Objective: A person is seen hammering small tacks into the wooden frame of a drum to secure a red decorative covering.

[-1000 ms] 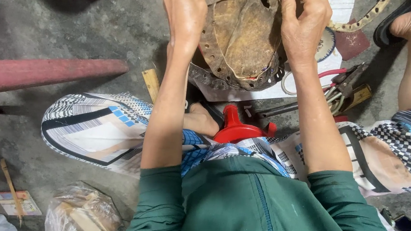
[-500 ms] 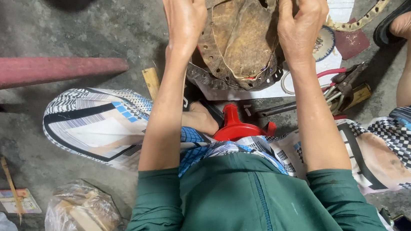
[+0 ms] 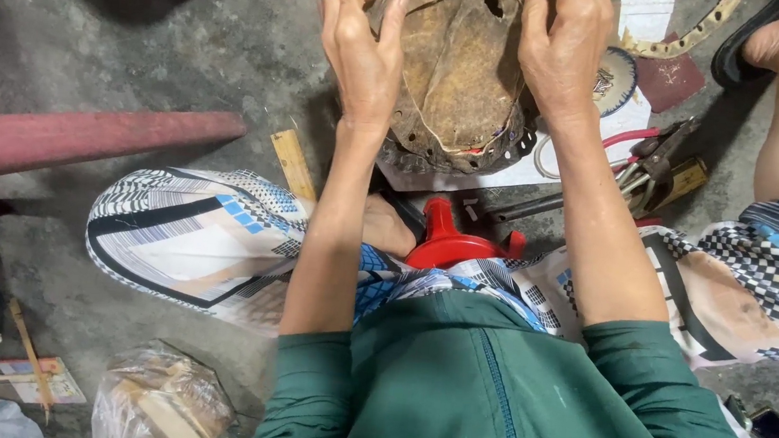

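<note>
Head camera: since half a second ago, little has changed; both hands stay clamped on the worn brown leather piece [image 3: 461, 73], which has tilted only slightly. Left hand [image 3: 363, 50] grips its left edge, fingers curled over the rim and thumb pressed on the face. Right hand [image 3: 563, 45] clasps the right edge the same way. That piece hangs between the two grips, above a red funnel-shaped object [image 3: 449, 244] and pliers [image 3: 647, 168] on the concrete floor [image 3: 187, 47].
</note>
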